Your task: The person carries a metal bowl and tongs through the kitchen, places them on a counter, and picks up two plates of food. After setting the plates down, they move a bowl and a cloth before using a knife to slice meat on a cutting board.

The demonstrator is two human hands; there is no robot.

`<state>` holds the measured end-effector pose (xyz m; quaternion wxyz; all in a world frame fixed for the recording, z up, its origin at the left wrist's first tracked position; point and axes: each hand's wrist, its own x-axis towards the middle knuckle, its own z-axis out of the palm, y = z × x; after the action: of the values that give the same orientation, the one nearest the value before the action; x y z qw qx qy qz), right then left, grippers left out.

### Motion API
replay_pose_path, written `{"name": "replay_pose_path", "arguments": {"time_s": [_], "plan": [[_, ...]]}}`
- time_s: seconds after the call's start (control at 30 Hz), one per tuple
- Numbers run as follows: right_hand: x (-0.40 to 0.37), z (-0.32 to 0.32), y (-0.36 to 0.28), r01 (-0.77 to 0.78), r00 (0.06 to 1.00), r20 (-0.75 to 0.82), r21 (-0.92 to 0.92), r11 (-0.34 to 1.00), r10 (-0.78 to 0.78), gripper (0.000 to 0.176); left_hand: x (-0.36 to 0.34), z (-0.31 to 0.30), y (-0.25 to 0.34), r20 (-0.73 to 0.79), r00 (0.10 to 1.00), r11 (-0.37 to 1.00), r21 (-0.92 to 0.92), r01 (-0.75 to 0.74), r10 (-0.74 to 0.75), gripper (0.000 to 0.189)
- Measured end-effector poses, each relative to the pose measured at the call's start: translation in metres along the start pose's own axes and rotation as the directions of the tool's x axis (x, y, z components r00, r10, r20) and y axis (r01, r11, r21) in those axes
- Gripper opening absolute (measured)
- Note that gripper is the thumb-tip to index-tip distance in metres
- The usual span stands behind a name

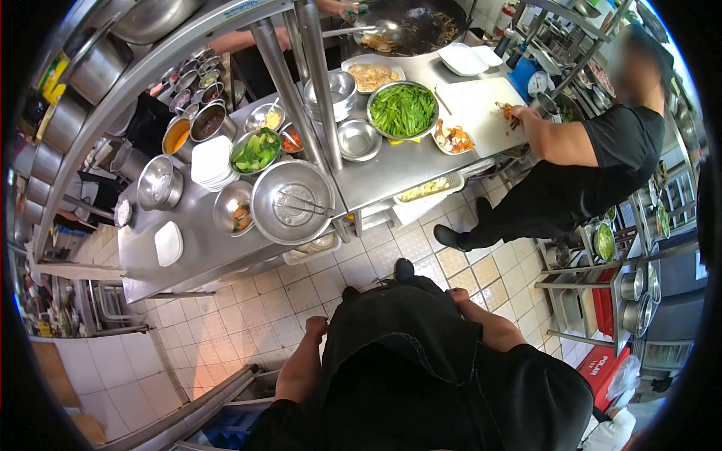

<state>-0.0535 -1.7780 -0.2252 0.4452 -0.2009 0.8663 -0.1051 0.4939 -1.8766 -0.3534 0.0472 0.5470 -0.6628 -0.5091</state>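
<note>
Both of my hands hang beside my black apron, above the tiled floor. My left hand (317, 325) is loosely closed, with nothing visible in it. On the other side, my right hand (457, 295) has its fingers curled in and also shows no object. Nearest in front, on the steel counter (214, 252), are a large steel bowl (292, 203) with a wire tool in it and a smaller bowl (234, 208) with some food. Behind them are a bowl of leafy greens (256, 151) and a stack of white plates (213, 161).
A co-worker (602, 150) in black stands at the right, hands over food on a white board (481, 113). Greens fill a steel bowl (403, 110). Another person's hand is near a wok (410, 26) at the back. Metal posts (320, 83) rise from the counter.
</note>
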Motion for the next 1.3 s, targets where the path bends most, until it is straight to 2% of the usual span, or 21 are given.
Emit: {"name": "replay_pose_path", "arguments": {"time_s": [0.07,0.1,0.27,0.37,0.53,0.6,0.63,0.67,0.7,0.77,0.8,0.83,0.87,0.93,1.0,1.07,1.13,1.2,1.23,1.27,1.3], "plan": [[-0.015,-0.001,-0.004,-0.118,0.993,0.056,0.278,0.953,0.107,0.035,-0.012,-0.014,0.024,0.061,0.998,0.952,0.305,0.014,-0.034,0.031],[-0.012,0.002,0.001,-0.119,0.993,0.056,0.281,0.952,0.108,0.035,-0.021,-0.026,0.049,0.092,0.994,0.894,0.447,0.005,-0.051,0.031],[0.052,0.045,0.080,-0.100,0.993,0.098,0.353,0.930,0.069,0.034,-0.028,-0.035,0.036,0.046,0.991,0.911,0.390,-0.133,0.125,0.031],[0.029,0.041,0.069,-0.074,0.995,0.095,0.360,0.930,0.042,0.027,-0.030,-0.040,0.037,0.032,0.986,0.893,0.421,-0.160,0.161,0.029],[-0.008,0.036,0.048,-0.066,0.993,0.110,0.296,0.953,0.035,0.031,-0.024,-0.052,0.035,0.098,0.988,0.866,0.477,-0.150,0.118,0.020],[-0.011,0.039,0.050,-0.070,0.992,0.125,0.310,0.948,0.033,0.034,-0.023,-0.058,0.034,0.084,0.982,0.898,0.397,-0.189,0.170,0.013],[-0.006,0.042,0.057,0.096,0.986,0.128,0.084,0.992,-0.106,0.033,-0.019,-0.057,0.024,0.087,0.981,0.897,0.398,-0.192,0.171,0.013],[-0.004,0.045,0.061,0.261,0.958,0.164,-0.144,0.955,-0.237,0.033,-0.013,-0.052,0.006,0.059,0.993,0.971,0.209,-0.116,0.105,0.012],[-0.013,0.042,0.054,0.258,0.958,0.163,-0.142,0.956,-0.235,0.033,-0.011,-0.050,-0.004,0.044,0.998,0.999,0.009,-0.034,0.033,0.011],[-0.029,0.033,0.039,0.391,0.919,0.254,-0.483,0.783,-0.303,0.034,-0.013,-0.056,-0.001,0.063,0.997,0.999,0.015,-0.047,0.046,0.010],[-0.035,0.034,0.035,0.391,0.919,0.253,-0.482,0.784,-0.302,0.034,-0.014,-0.060,0.003,0.080,0.995,0.998,0.020,-0.060,0.058,0.009],[-0.038,0.038,0.035,0.189,0.968,0.205,-0.206,0.960,-0.147,0.036,-0.016,-0.067,0.012,0.081,0.995,0.998,0.021,-0.060,0.059,0.009],[-0.038,0.044,0.038,-0.043,0.978,0.208,0.096,0.994,0.022,0.037,-0.020,-0.073,0.024,0.115,0.993,0.999,-0.048,0.004,0.001,0.009],[-0.002,0.068,0.073,0.060,0.981,0.188,-0.021,0.998,-0.055,0.036,-0.020,-0.075,0.022,0.153,0.987,0.991,-0.113,0.072,-0.055,0.009],[0.008,0.078,0.089,0.162,0.975,0.178,-0.141,0.977,-0.136,0.036,-0.013,-0.065,-0.007,0.077,0.974,0.892,0.390,-0.228,0.215,0.010],[-0.001,0.077,0.085,0.276,0.957,0.139,-0.168,0.947,-0.254,0.037,-0.018,-0.066,-0.013,0.064,0.971,0.914,0.330,-0.237,0.229,0.013],[-0.027,0.063,0.063,0.293,0.953,0.153,-0.228,0.929,-0.263,0.036,-0.024,-0.069,-0.006,0.054,0.969,0.931,0.268,-0.247,0.242,0.015],[-0.042,0.055,0.047,0.307,0.949,0.168,-0.287,0.907,-0.268,0.034,-0.040,-0.082,0.037,0.099,0.990,0.991,0.100,0.090,-0.099,0.024],[-0.045,0.054,0.043,0.157,0.978,0.139,-0.029,0.987,-0.152,0.031,-0.040,-0.080,0.034,0.103,0.990,0.991,0.099,0.089,-0.099,0.024],[-0.049,0.053,0.039,-0.003,0.989,0.141,0.235,0.972,-0.031,0.029,-0.038,-0.077,0.031,0.108,0.992,0.959,0.281,0.032,-0.065,0.025],[-0.052,0.052,0.035,-0.004,0.990,0.139,0.234,0.972,-0.029,0.029,-0.036,-0.075,0.029,0.119,0.992,0.891,0.453,-0.027,-0.031,0.026]]}}
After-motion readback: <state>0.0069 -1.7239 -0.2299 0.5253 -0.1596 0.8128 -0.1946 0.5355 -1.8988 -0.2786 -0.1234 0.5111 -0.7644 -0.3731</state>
